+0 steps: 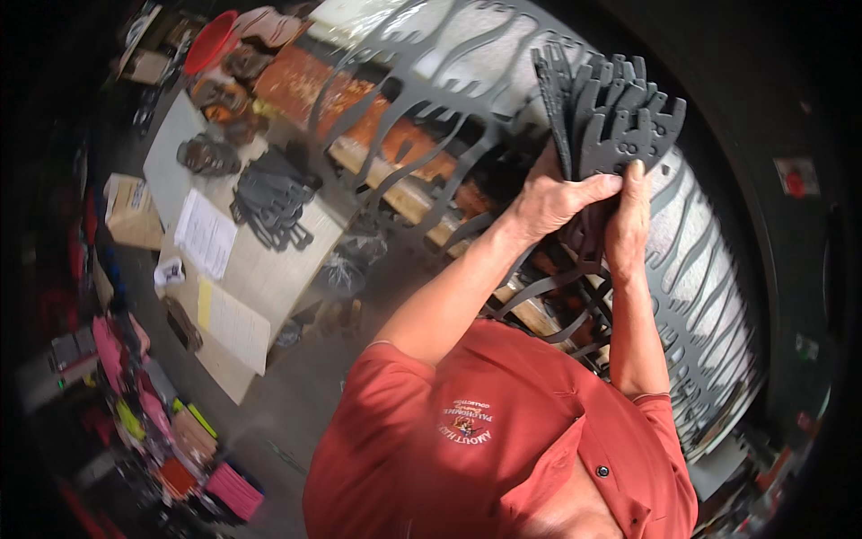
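A thick bundle of flat dark grey cut pieces [624, 130], with forked ends and small holes, is held upright between my two hands. My left hand [549, 199] is closed round the bundle's lower left side, its thumb pressed across the front. My right hand [630, 220] grips the lower right side, thumb pointing up. Some pieces fan apart at the top; their lower ends are partly hidden by my hands. Behind them stretches a dark grey cut-out sheet [417, 67] with wavy strips and open gaps, lying over a pale surface [669, 211].
To the left, a light table [314, 216] bears another pile of dark pieces [274, 193], papers [205, 234] and dark rounded objects [208, 154]. A cardboard box [135, 211] stands beyond it. A red bowl [211, 42] sits at the far left, and colourful scraps [153, 395] lie lower left.
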Tool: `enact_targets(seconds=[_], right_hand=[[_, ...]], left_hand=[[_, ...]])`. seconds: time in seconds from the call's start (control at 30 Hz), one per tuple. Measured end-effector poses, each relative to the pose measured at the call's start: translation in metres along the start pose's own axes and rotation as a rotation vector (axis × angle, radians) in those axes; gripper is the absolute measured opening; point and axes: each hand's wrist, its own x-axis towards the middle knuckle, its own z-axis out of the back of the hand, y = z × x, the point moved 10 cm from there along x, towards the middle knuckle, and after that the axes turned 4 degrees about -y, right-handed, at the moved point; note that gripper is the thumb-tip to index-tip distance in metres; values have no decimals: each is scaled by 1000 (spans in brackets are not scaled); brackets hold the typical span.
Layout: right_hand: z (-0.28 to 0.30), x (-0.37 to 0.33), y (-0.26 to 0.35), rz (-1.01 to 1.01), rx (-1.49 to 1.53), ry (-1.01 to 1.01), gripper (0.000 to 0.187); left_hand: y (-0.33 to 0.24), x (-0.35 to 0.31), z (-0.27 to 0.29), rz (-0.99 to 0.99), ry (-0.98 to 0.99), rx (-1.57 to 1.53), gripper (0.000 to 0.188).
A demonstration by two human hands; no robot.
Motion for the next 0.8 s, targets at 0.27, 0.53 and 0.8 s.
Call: enact_targets(seconds=[0.27, 0.53, 0.8], right_hand=[[-35, -22, 15, 69, -31, 178, 61], [-53, -31, 3, 283, -131, 223, 31], [-60, -42, 7, 504, -489, 241, 23]], left_hand=[[-40, -40, 29, -162, -175, 109, 35], [-105, -177, 164, -348, -715, 198, 34], [-181, -326, 401, -232, -1319, 251, 54]])
